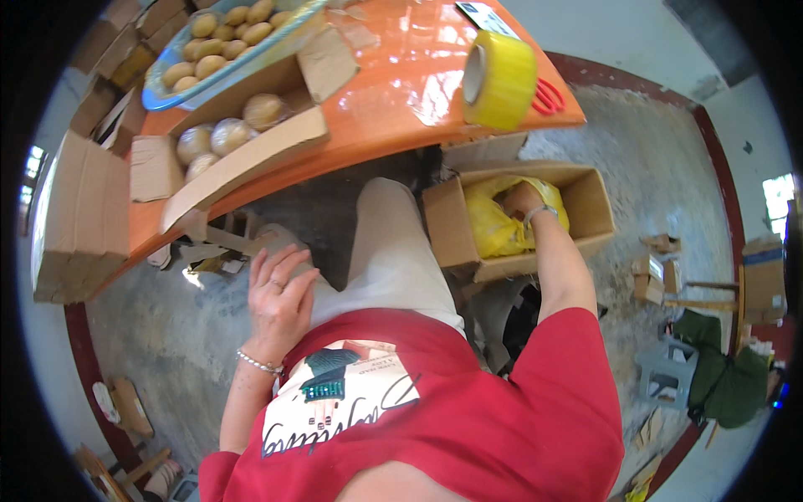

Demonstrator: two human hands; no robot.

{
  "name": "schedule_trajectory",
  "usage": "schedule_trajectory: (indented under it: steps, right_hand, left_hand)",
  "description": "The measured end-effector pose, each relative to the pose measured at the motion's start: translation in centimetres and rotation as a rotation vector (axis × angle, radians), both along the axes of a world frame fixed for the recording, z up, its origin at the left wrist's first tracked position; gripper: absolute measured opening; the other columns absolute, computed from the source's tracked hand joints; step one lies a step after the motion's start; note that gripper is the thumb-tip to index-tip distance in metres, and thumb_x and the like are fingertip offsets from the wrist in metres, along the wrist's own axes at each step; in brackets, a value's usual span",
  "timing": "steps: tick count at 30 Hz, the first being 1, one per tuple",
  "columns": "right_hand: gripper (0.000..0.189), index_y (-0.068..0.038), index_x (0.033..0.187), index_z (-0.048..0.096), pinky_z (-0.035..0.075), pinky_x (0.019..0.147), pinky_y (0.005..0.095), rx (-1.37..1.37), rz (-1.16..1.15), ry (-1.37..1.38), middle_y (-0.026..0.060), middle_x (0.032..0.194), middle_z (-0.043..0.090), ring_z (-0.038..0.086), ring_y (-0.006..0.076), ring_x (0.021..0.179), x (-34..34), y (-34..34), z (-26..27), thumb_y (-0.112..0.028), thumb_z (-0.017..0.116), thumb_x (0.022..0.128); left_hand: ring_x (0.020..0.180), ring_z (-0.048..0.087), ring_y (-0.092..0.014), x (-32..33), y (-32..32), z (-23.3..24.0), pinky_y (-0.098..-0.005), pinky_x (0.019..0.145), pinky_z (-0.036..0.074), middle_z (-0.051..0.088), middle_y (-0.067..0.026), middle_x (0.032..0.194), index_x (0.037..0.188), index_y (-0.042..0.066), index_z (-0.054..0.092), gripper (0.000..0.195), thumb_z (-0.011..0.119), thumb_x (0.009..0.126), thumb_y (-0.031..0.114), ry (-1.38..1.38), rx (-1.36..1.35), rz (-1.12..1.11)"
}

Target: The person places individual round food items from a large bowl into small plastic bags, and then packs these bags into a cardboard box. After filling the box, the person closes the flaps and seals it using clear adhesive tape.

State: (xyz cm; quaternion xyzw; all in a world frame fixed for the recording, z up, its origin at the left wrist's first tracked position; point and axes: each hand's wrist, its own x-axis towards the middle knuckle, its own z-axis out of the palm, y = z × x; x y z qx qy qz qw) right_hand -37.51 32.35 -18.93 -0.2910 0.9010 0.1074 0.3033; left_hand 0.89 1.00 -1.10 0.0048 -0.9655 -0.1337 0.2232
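Observation:
My right hand (522, 199) reaches into a yellow plastic bag (486, 229) that lines an open cardboard box (446, 219) on my right, below table height. Its fingers are hidden inside the bag, so any grip there does not show. Above my thigh, my left hand (280, 282) hangs with slightly spread fingers and nothing in it. On the table in front of me, a smaller open carton (244, 169) holds several round, tan, film-wrapped fruits (231, 136). Behind it stands a blue plastic basket (154, 94) of unwrapped, similar-looking fruits (210, 64).
A large roll of yellow tape (511, 78), red-handled scissors (549, 97) and a printed card (486, 19) lie on the orange table (395, 94). Folded cardboard cartons (85, 213) stand at its left end. A person in green (731, 383) is at far right, near a blue-grey stool (668, 373).

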Motion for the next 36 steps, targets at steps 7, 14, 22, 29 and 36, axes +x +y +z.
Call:
schedule_trajectory:
  steps: [7,14,22,29,36]
  right_hand:
    - [0.021,0.006,0.092,0.062,0.055,0.046,0.0376,-0.593,-0.84,-0.166,0.018,0.078,0.067,0.068,0.0289,0.055,0.8,2.0,2.6,-0.007,0.046,0.089]
    - [0.029,0.004,0.109,0.062,0.057,0.068,0.0405,-0.615,-0.669,-0.31,0.0203,0.091,0.069,0.07,0.0305,0.082,2.7,0.2,3.1,-0.007,0.043,0.09]
    - [0.041,-0.003,0.121,0.061,0.045,0.097,0.0411,-0.187,-0.108,0.081,0.016,0.126,0.059,0.054,0.0335,0.119,-0.7,1.0,-10.8,-0.027,0.043,0.093]
    - [0.036,-0.003,0.112,0.066,0.049,0.09,0.0379,0.025,0.031,0.097,0.0187,0.122,0.061,0.06,0.0331,0.111,1.6,-1.9,-2.3,-0.024,0.048,0.089]
    - [0.026,-0.001,0.093,0.07,0.052,0.077,0.0419,-0.494,-0.248,0.34,0.0214,0.092,0.068,0.065,0.0346,0.088,3.0,0.0,0.6,-0.021,0.063,0.078]
  left_hand:
    - [0.11,0.058,-0.03,0.0,-0.5,-0.4,-0.0498,0.101,0.039,0.064,-0.0097,0.111,0.088,0.005,0.066,0.015,0.066,0.075,-0.003,-0.021,-0.003,-0.009]
    - [0.108,0.059,-0.029,-0.3,0.0,-0.4,-0.0495,0.098,0.04,0.064,-0.009,0.109,0.087,0.005,0.066,0.018,0.068,0.071,-0.003,-0.015,0.005,-0.03]
    - [0.106,0.06,-0.029,-0.8,0.0,0.3,-0.0495,0.097,0.042,0.064,-0.0103,0.107,0.088,0.005,0.066,0.019,0.067,0.071,-0.003,-0.025,-0.003,-0.044]
    - [0.102,0.061,-0.029,-0.5,-0.4,0.2,-0.0479,0.095,0.044,0.065,-0.0106,0.104,0.088,0.005,0.066,0.018,0.068,0.072,-0.002,-0.051,0.012,-0.047]
    - [0.1,0.061,-0.03,-1.0,-0.4,-0.2,-0.0475,0.093,0.045,0.065,-0.011,0.101,0.088,0.004,0.065,0.017,0.068,0.072,-0.001,-0.036,0.046,-0.086]
